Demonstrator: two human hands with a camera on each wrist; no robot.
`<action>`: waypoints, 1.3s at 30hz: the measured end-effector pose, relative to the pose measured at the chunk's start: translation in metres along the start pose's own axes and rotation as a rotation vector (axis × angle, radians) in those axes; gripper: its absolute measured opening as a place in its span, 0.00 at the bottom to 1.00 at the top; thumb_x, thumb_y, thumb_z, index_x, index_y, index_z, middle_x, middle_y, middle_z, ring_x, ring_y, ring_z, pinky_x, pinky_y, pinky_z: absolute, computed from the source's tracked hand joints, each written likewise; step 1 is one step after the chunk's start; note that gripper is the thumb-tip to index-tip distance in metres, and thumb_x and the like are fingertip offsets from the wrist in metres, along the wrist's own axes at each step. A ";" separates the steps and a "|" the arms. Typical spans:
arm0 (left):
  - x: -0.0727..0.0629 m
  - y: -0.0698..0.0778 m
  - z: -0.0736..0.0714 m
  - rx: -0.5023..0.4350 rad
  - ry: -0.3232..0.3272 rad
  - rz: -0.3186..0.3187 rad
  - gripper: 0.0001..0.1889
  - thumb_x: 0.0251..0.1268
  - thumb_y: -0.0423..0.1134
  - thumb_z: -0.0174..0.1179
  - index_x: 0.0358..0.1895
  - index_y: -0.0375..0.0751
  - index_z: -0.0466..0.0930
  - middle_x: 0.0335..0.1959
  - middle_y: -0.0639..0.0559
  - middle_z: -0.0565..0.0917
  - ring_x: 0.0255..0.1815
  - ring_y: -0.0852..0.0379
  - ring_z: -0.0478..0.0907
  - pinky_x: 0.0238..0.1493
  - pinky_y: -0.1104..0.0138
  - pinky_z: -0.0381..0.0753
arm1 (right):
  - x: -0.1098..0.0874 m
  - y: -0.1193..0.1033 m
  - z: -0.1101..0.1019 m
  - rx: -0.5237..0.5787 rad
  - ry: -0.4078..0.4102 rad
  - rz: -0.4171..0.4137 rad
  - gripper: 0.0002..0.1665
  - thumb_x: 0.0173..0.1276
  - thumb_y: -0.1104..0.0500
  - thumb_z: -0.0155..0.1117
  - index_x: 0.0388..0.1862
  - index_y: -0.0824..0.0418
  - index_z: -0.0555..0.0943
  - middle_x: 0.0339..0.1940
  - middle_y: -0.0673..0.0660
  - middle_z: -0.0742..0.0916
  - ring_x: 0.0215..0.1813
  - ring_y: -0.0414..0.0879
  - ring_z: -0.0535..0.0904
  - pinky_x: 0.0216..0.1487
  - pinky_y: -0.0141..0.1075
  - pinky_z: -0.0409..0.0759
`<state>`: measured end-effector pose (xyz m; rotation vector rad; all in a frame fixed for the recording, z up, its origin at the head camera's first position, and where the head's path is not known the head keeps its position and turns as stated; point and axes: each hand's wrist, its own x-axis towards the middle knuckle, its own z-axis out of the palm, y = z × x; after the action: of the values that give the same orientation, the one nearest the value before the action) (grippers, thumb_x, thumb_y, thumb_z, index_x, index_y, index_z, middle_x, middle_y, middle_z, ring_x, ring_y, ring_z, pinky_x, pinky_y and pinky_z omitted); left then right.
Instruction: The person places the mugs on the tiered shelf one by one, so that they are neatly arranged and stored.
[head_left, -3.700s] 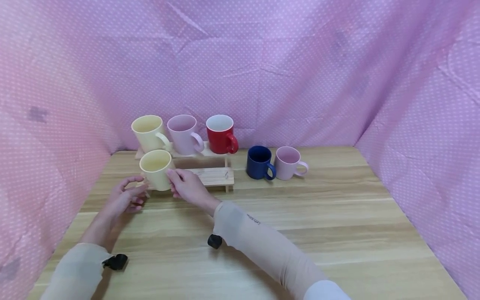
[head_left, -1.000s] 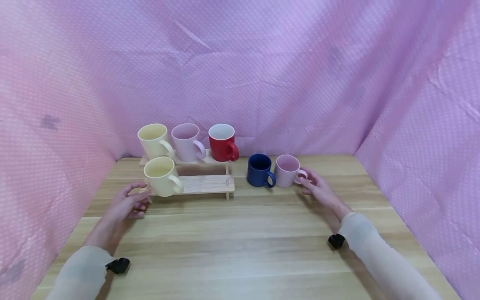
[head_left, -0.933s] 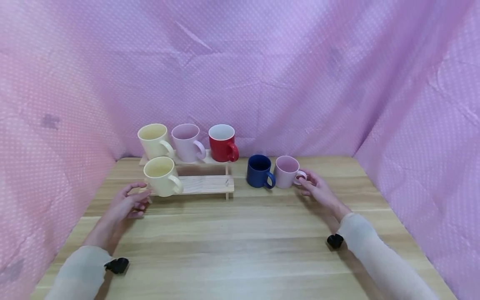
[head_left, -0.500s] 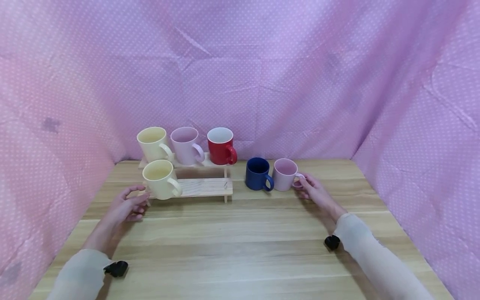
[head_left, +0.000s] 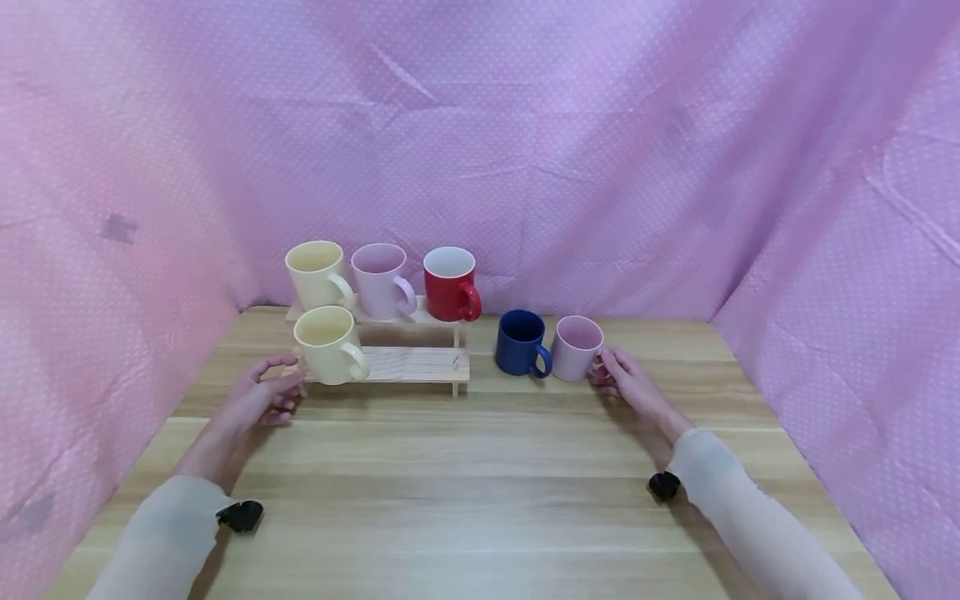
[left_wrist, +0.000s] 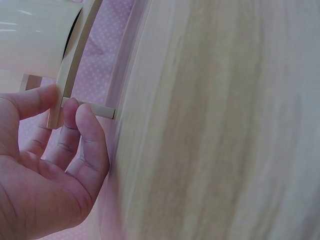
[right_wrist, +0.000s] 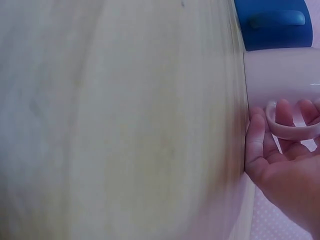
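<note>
Pink mug [head_left: 576, 357] stood upright on the surface [head_left: 465, 483], at about one o'clock from its middle, with the blue mug [head_left: 517, 346] just beside it at nine o'clock; whether the two touched could not be told. From four o'clock the right hand [head_left: 628, 383] met the mug, its grip grasping the handle [right_wrist: 292, 133], with fingers showing through the loop.

Well over toward nine o'clock was the left hand [head_left: 258, 393], its grip pinching the nine o'clock end of the lower shelf [head_left: 420, 364] of a wooden rack. On that shelf, near the pinched end, stood the front yellow mug [head_left: 326, 350], its handle turned toward four o'clock. Higher up, toward twelve o'clock, the upper shelf carried three upright mugs: the back yellow mug [head_left: 313, 283] at the nine o'clock end, the second pink mug [head_left: 378, 287] in the middle, and the red mug [head_left: 448, 293], white inside, at the three o'clock end. Pale sleeves [head_left: 168, 525] covered both forearms, and a pink dotted cloth [head_left: 525, 167] hung around the surface at nine, twelve and three o'clock
</note>
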<state>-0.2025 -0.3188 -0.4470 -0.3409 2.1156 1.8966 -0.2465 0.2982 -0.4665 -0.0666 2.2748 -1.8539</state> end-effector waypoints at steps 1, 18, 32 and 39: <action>0.000 0.000 0.000 -0.004 0.000 -0.005 0.20 0.70 0.50 0.66 0.58 0.62 0.67 0.33 0.54 0.86 0.27 0.61 0.79 0.28 0.65 0.87 | -0.001 0.001 0.000 -0.009 0.001 0.007 0.30 0.85 0.45 0.43 0.59 0.74 0.67 0.48 0.68 0.81 0.47 0.46 0.81 0.49 0.35 0.85; 0.004 0.003 0.003 0.019 0.001 0.000 0.19 0.70 0.49 0.66 0.58 0.61 0.68 0.32 0.54 0.86 0.27 0.61 0.80 0.27 0.66 0.87 | -0.005 0.004 -0.007 0.022 -0.035 -0.001 0.31 0.84 0.45 0.46 0.56 0.77 0.68 0.44 0.66 0.82 0.45 0.47 0.82 0.50 0.38 0.86; 0.004 0.001 0.002 0.007 -0.010 0.005 0.20 0.71 0.49 0.66 0.59 0.62 0.68 0.33 0.52 0.86 0.27 0.60 0.80 0.27 0.65 0.87 | -0.001 -0.001 -0.012 0.054 -0.079 0.039 0.29 0.83 0.43 0.47 0.49 0.72 0.71 0.42 0.63 0.82 0.46 0.50 0.83 0.51 0.39 0.85; 0.003 0.000 0.003 -0.012 -0.007 0.001 0.18 0.72 0.48 0.65 0.57 0.62 0.67 0.32 0.53 0.86 0.27 0.61 0.79 0.28 0.66 0.87 | -0.001 -0.003 -0.014 0.024 -0.134 0.029 0.30 0.83 0.41 0.45 0.48 0.71 0.73 0.44 0.67 0.82 0.48 0.52 0.84 0.52 0.39 0.84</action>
<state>-0.2050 -0.3154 -0.4480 -0.3350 2.1011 1.9087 -0.2481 0.3116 -0.4609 -0.1483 2.1522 -1.8049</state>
